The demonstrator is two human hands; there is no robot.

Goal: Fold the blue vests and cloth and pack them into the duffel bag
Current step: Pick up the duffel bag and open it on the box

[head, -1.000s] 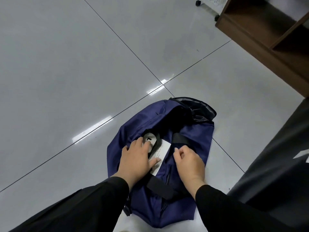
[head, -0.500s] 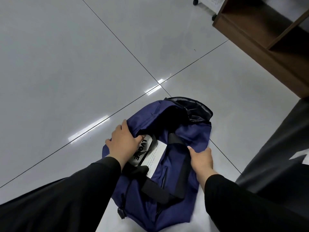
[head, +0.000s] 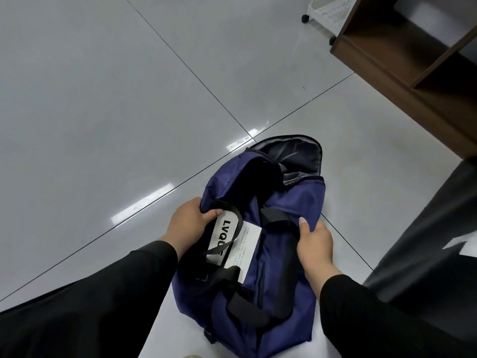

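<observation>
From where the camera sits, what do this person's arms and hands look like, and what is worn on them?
Both arms are covered by long, plain black sleeves that end at the wrists. The left hand and right hand are bare: no gloves, rings, watch or bracelets show. The sleeves carry no visible markings, and the nails look short and unpainted.

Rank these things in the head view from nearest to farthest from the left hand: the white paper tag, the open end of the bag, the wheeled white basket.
From the left hand:
1. White paper tag, just right of it, on the duffel bag.
2. Open end of the bag, beyond it, farther from the person.
3. Wheeled white basket, top right, by the wooden shelf.
</observation>
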